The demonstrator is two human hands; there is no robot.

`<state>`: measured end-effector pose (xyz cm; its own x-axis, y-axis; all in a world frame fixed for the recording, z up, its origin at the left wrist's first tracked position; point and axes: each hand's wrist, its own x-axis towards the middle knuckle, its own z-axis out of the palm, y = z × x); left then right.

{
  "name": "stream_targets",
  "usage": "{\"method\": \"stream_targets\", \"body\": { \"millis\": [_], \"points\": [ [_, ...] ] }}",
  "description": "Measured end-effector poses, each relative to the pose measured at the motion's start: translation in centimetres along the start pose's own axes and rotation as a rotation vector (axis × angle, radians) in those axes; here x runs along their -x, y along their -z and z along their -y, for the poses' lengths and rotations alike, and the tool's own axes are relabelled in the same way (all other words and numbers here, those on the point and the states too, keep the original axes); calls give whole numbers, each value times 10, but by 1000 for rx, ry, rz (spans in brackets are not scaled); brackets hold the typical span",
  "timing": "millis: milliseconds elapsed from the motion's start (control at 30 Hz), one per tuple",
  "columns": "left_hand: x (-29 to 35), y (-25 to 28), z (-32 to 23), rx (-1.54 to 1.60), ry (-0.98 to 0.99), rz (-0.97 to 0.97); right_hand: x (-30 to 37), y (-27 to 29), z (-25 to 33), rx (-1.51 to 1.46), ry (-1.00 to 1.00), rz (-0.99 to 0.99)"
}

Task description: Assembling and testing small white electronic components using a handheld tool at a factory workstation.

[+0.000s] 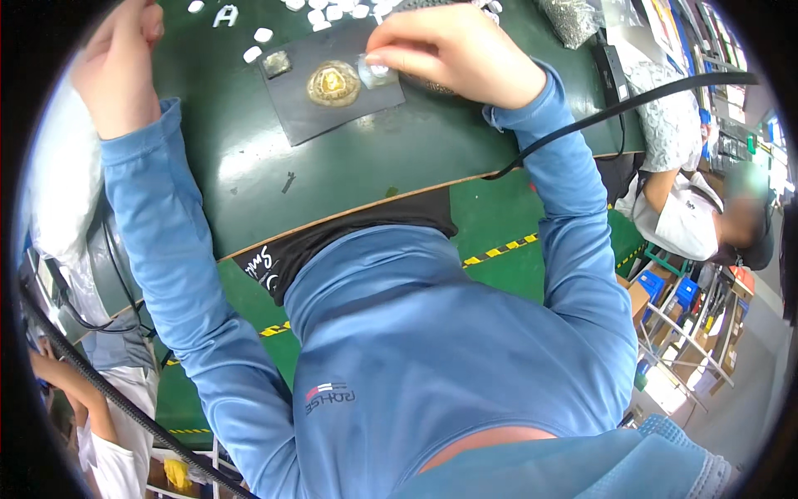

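My right hand (pixel 465 51) is over the right side of a dark grey square mat (pixel 303 121). Its thumb and forefinger pinch a small clear plastic bag (pixel 374 76) with something whitish inside. Left of the bag, a round, translucent yellowish piece with a gold centre (pixel 334 81) rests on the mat. A small square greenish-grey packet (pixel 277 63) lies at the mat's far left corner. My left hand (pixel 120 71) is raised at the far left with curled fingers, partly cut off by the picture's edge. Whatever it might hold is hidden.
Small white pieces (pixel 332 12) are scattered along the far side of the green table (pixel 332 175), near a white letter-shaped piece (pixel 225 16). A bag of grey bits (pixel 572 21) lies far right. A black cable (pixel 632 104) crosses my right forearm. People sit on both sides.
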<state>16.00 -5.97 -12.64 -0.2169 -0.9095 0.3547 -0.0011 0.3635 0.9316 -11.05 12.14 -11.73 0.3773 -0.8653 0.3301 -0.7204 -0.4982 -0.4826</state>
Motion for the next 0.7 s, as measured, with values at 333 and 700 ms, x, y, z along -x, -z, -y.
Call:
{"method": "stream_targets", "body": {
  "millis": [333, 700],
  "points": [
    [12, -14, 31, -544, -360, 380, 21, -14, 1, 318, 230, -46],
    [11, -17, 35, -757, -349, 414, 15, -22, -2, 89, 96, -254]
  ]
}}
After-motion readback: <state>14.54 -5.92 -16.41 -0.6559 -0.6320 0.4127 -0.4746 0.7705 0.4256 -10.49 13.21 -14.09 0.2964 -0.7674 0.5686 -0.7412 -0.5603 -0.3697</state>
